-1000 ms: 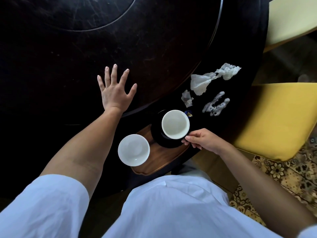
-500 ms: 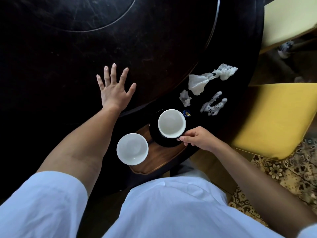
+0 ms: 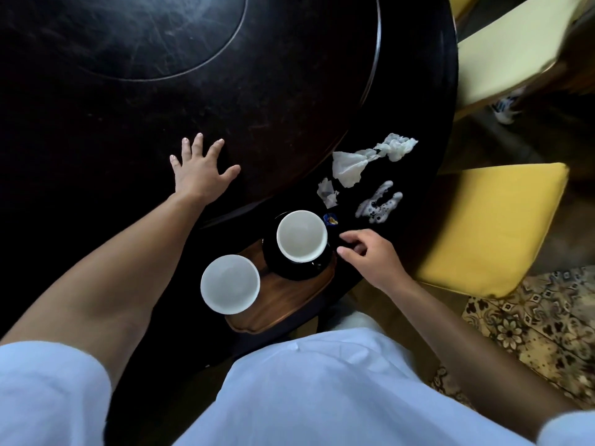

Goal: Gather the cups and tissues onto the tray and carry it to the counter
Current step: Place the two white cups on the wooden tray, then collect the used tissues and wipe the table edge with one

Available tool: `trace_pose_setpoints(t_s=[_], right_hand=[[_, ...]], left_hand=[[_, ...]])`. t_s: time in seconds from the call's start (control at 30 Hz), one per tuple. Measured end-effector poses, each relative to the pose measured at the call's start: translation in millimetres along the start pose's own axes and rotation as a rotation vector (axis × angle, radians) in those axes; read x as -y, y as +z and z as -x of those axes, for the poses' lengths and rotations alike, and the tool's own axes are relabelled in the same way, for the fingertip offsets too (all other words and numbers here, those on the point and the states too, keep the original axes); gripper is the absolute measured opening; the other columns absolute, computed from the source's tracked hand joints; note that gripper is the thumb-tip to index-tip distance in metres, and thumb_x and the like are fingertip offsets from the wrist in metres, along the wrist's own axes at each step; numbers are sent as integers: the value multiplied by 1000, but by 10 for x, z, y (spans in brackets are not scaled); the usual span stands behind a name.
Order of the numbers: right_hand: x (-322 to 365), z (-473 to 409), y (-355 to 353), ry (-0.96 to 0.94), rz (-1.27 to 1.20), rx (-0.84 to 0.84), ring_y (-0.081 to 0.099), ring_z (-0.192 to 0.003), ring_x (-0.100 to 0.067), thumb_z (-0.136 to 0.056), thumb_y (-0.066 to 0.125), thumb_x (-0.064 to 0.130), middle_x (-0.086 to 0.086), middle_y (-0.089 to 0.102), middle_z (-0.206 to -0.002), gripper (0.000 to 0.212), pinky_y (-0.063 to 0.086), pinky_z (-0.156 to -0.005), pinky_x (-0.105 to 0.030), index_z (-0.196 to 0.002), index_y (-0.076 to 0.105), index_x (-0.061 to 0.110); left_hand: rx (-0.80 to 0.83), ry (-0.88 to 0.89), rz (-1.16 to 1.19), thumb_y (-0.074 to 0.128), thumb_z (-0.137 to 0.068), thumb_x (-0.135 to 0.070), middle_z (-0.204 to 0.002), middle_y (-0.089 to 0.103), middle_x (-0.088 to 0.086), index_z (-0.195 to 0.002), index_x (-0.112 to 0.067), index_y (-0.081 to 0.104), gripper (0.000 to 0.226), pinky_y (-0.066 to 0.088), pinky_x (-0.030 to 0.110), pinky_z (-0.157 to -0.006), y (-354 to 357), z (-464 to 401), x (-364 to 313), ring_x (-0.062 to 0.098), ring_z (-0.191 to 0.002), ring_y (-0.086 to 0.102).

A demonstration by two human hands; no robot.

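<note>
A brown wooden tray [image 3: 289, 300] lies at the near edge of the dark round table [image 3: 289, 91]. On it stand a white cup [image 3: 230, 284] at the left and a second white cup [image 3: 302, 235] on a black saucer [image 3: 289, 268] at the right. Crumpled white tissues [image 3: 347, 165] lie on the table beyond the tray, with a smaller scrap [image 3: 327, 193] and a spotted piece [image 3: 380, 204] nearby. My right hand [image 3: 370, 255] hovers just right of the saucer, fingers loosely apart, holding nothing. My left hand [image 3: 199, 172] rests flat on the table, fingers spread.
A small blue and gold wrapper [image 3: 330, 219] lies beside the saucer. Yellow cushioned chairs [image 3: 489, 226] stand at the table's right, with another pale one [image 3: 515, 49] farther back. Patterned floor tiles [image 3: 528, 333] show at the lower right. A person's shoe [image 3: 507, 106] is under the far chair.
My right hand has let go of the saucer's edge and drawn slightly away to the right. The cup and saucer stay on the tray. The left hand has not moved.
</note>
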State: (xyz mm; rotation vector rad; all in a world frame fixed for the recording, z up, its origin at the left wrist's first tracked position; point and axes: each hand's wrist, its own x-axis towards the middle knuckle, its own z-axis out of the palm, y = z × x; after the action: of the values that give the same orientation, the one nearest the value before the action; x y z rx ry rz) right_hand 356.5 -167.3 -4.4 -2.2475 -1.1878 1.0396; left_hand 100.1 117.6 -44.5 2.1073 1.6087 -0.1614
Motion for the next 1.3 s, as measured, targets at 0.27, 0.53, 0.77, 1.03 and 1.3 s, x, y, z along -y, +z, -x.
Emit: trace_pose_setpoints(t_s=[0.27,0.53,0.77,1.03,1.3], right_hand=[[-501,-908,-1009,-75,248,-267,34,-145,-31,-97,62,40,-7,32,-163,68,37,-112,-45,-157,32,26],[-888,-1959,-1418,-101,677,-70,10,-156,-32,-102,41,56,-8,10,-170,72,21,-121,-51,-162,14,26],[-961,-2364,-1417,-236,727,2,13,-155,-33,-103,38,53,-10,16,-169,62,20,-121,-51,-159,23,33],[-1117,-2462,-1476,-327,687,-41,30,-148,-37,-101,52,43,-13,35,-161,49,30,-115,-53,-148,48,32],[-1261,-2444,-1475,-415,557,-103,54,-118,-33,-92,63,23,-5,61,-136,33,44,-93,-47,-125,69,19]], left_hand=[[-254,337,10,54,-92,-69,-172,13,6,-164,-33,16,89,8,55,-128,124,249,-975,30,-160,3],[-126,298,-194,47,-93,-72,-174,2,8,-164,-33,18,86,2,59,-127,741,192,-1915,33,-159,-10],[-95,208,-343,46,-95,-69,-172,-1,17,-162,-26,27,82,1,61,-126,1039,137,-2261,37,-158,-10],[-102,224,-399,54,-97,-59,-173,-4,13,-162,-19,29,80,1,61,-126,1219,95,-2526,39,-158,-10],[-154,178,-357,68,-94,-19,-173,1,11,-134,-20,64,40,3,63,-126,1370,79,-2538,41,-158,-5]])
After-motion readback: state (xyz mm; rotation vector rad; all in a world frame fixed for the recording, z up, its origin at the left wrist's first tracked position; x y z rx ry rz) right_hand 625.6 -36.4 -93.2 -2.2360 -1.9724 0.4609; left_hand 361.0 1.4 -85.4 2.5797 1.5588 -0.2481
